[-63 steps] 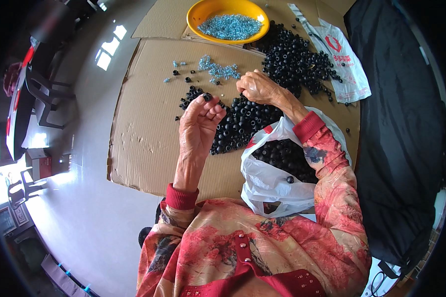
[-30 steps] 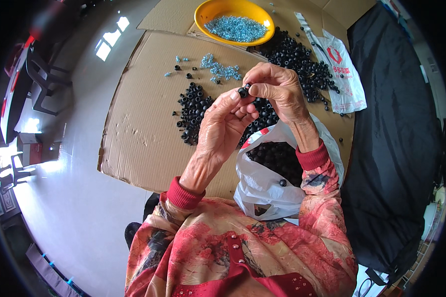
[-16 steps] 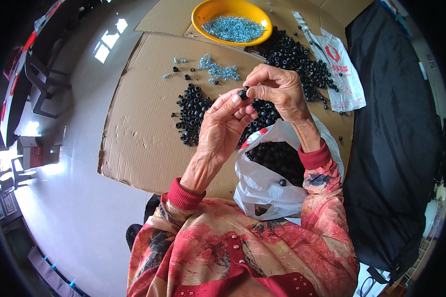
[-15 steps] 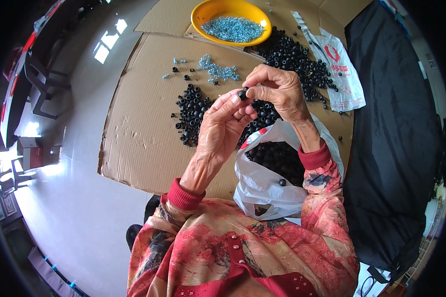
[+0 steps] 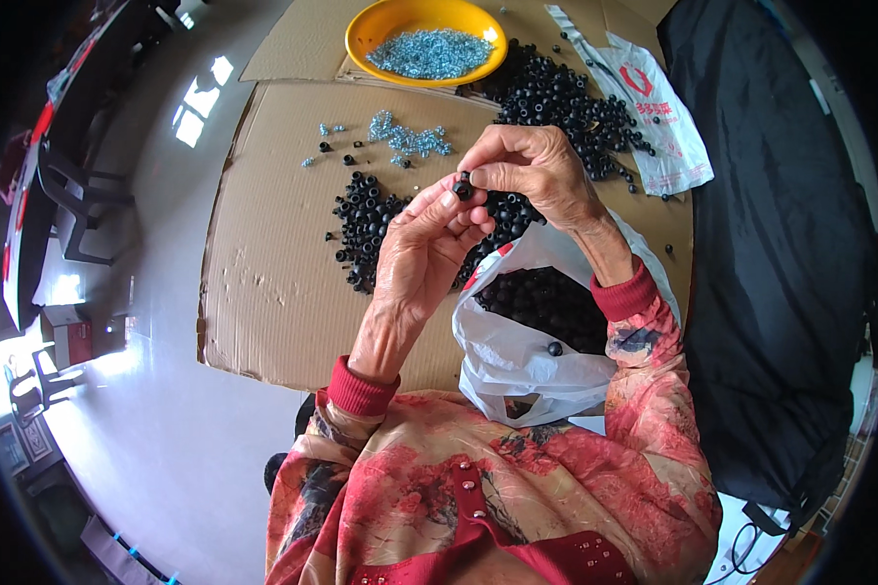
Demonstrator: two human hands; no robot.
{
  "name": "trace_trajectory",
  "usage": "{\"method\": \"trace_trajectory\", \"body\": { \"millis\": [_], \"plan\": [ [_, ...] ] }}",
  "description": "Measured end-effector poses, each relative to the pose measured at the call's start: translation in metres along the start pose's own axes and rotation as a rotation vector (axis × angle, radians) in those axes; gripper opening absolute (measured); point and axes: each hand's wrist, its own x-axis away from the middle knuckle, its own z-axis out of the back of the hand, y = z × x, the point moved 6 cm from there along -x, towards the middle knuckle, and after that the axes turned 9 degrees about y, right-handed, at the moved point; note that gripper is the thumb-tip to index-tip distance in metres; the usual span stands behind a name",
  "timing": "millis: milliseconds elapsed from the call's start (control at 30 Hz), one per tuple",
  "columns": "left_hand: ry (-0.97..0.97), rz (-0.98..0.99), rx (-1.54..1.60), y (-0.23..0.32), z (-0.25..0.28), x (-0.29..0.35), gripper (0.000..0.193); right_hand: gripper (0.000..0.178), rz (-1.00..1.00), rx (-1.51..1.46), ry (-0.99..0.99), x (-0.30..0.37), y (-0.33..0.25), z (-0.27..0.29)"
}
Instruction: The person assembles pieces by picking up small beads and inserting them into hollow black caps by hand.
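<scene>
My left hand [image 5: 415, 249] pinches a small black round part [image 5: 463, 191] with a hole in it, between thumb and fingers. Above it, the thumb and forefinger of my right hand [image 5: 546, 180] close on a tiny dark piece set against the part's upper end; the fingers hide most of it. Beneath and beside both hands spreads a heap of black plastic parts [image 5: 363, 213], some ring-like, some ball-like. Close to my right wrist sits an open white plastic bag [image 5: 502, 366] holding many dark pieces, with one black ball [image 5: 555, 348] on its rim side.
Cardboard [image 5: 263, 263] covers the work surface. At its far side stands a yellow bowl [image 5: 357, 47] of small shiny bluish pieces; a loose cluster of them [image 5: 415, 139] lies nearer. More black parts [image 5: 561, 107] lie far right beside a flat printed bag [image 5: 673, 146]. Black cloth [image 5: 761, 273] borders the right.
The view has shifted slightly. The black part in my left hand has turned so its opening shows more, and my right fingers now sit above it. Both hands remain together.
</scene>
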Motion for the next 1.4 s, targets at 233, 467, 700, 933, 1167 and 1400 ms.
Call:
{"method": "trace_trajectory", "body": {
  "millis": [233,467,700,933,1167,1400],
  "plan": [
    [-0.026,0.024,0.018,-0.002,-0.002,0.000,0.025,0.009,-0.036,0.036,0.031,0.004,0.001,0.002],
    [0.070,0.051,0.020,-0.007,0.001,-0.003,0.024,0.018,0.398,0.465,0.087,0.017,-0.024,-0.004],
    [-0.018,0.006,-0.020,-0.008,0.009,-0.005,0.031,0.020,0.572,0.631,0.138,0.026,-0.024,-0.010],
    [0.075,0.001,0.010,-0.007,0.013,-0.009,0.019,0.018,0.632,0.615,0.133,0.029,-0.019,-0.010],
    [0.080,-0.033,-0.003,-0.006,0.016,-0.011,0.019,0.019,0.673,0.590,0.136,0.030,-0.019,-0.010],
    [0.058,-0.030,0.006,-0.007,0.015,-0.009,0.020,0.017,0.790,0.645,0.161,0.038,-0.026,-0.014]
  ]
}}
